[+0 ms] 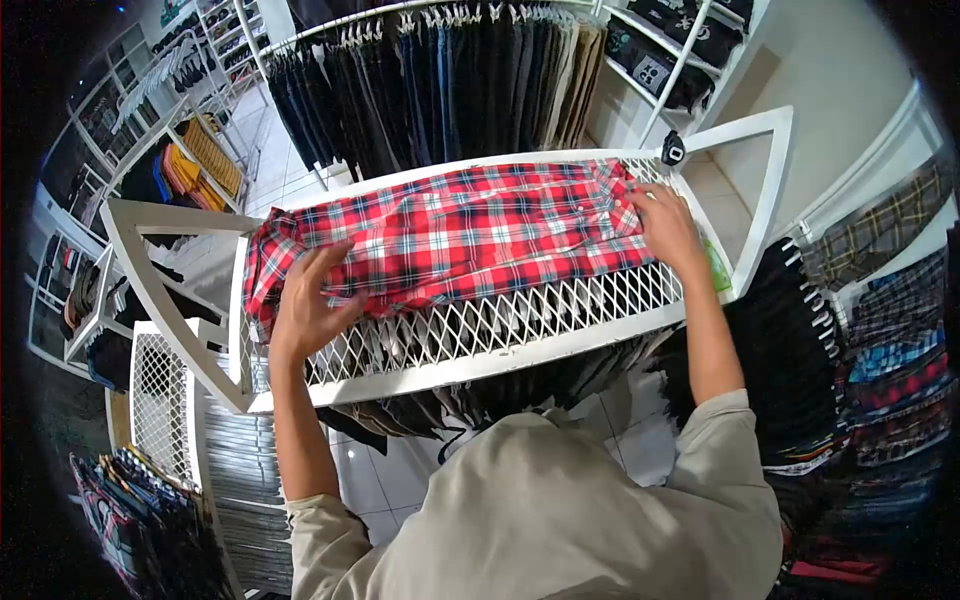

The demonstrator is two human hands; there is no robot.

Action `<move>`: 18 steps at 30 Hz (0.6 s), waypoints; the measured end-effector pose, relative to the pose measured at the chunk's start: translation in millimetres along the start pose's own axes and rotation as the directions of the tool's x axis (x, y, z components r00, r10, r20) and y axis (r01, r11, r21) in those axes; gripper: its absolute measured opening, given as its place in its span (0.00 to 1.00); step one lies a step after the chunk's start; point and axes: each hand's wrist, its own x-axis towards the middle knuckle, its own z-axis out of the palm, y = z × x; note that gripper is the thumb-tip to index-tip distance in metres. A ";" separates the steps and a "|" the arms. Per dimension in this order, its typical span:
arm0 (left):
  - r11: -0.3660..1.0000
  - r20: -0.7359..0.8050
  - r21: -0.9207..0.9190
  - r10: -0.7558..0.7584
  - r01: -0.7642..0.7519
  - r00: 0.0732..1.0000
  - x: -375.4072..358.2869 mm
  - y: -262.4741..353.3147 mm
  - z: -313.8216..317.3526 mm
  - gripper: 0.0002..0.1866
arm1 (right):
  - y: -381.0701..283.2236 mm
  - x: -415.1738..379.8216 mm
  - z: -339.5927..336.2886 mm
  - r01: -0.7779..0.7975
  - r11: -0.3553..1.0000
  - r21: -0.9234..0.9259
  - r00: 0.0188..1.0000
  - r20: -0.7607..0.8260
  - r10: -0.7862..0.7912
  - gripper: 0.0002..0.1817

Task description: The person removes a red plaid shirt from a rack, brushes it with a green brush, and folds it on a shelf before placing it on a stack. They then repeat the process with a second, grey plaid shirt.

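Observation:
A red, white and navy plaid shirt lies lengthwise, folded into a long strip, on a white metal mesh shelf. Its collar end points to the right. Over the shirt's left end is my left hand, with thumb and fingers spread apart. My right hand rests at the collar end, its fingers stretched out against the fabric. The palm side of both hands is hidden from view.
Trousers hang on a rail behind the shelf. A small black device sits at the shelf's back right corner. White triangular end frames rise at both sides. Folded plaid shirts stack at right; clothes hang beneath the mesh.

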 end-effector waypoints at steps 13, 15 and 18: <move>0.946 -0.062 0.321 -0.022 0.041 0.998 66.6 7.5 125.1 0.48 | -79.4 -5.0 78.0 -0.211 0.974 0.078 0.942 0.282 0.181 0.49; 0.953 -0.057 0.296 -0.046 0.061 0.997 67.2 7.4 125.6 0.49 | -75.6 -11.9 74.8 -0.264 0.965 -0.009 0.917 0.308 0.253 0.49; 0.963 -0.060 0.259 -0.058 0.071 0.997 65.4 9.7 126.0 0.52 | -74.5 -31.7 68.2 -0.336 0.941 -0.052 0.905 0.261 0.337 0.48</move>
